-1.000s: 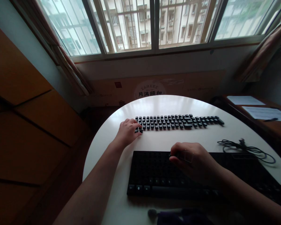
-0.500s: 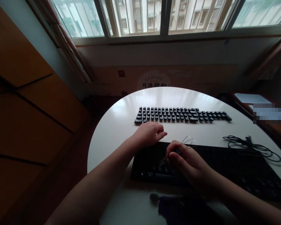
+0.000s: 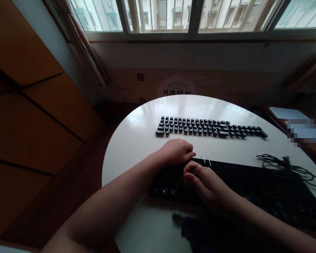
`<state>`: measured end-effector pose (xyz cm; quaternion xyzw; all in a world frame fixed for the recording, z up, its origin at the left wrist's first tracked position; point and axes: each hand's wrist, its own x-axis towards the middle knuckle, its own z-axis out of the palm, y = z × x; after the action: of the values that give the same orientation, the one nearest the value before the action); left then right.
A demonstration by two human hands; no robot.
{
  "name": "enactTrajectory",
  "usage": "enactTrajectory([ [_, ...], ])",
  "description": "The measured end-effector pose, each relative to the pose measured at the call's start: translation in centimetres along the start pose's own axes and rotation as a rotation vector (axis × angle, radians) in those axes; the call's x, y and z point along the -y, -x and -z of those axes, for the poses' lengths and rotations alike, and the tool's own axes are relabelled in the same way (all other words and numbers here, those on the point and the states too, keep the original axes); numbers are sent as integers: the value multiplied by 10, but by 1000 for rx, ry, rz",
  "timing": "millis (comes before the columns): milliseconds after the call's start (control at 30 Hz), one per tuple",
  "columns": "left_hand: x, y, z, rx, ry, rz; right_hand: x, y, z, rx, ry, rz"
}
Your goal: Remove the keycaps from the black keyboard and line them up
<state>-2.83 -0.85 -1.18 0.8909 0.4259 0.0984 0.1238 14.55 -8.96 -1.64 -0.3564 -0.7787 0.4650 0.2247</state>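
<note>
A black keyboard (image 3: 252,182) with most keycaps taken off lies on the round white table (image 3: 137,140). Beyond it, rows of loose black keycaps (image 3: 210,127) are laid out. My right hand (image 3: 208,184) is closed on a wire keycap puller (image 3: 204,162) over the keyboard's left part. My left hand (image 3: 176,151) rests at the keyboard's far left edge, fingers curled together and reaching toward the puller's wire tips; what it pinches is too small to name.
A black cable (image 3: 287,165) lies coiled on the table at the right. A small brush (image 3: 177,217) and a dark cloth (image 3: 210,233) sit at the near edge. Windows and a low wall are behind; a side table with papers (image 3: 287,114) stands right.
My left hand left the keycap rows and came back to the keyboard beside my right hand. My right hand lifted the puller, wires pointing up. The camera tilted down.
</note>
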Motion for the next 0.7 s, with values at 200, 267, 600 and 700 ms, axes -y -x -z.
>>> enactTrajectory([
  [200, -2, 1, 1, 4, -2, 10, 4, 0, -1, 35, 215, 153],
  [267, -3, 1, 1, 7, -2, 16, 4, 0, -2, 41, 223, 203],
  [600, -7, 2, 5, 20, -21, 35, 1, 2, -7, -33, 223, 296],
  [700, -8, 2, 6, 19, -21, 38, -2, 3, -4, -25, 144, 263],
])
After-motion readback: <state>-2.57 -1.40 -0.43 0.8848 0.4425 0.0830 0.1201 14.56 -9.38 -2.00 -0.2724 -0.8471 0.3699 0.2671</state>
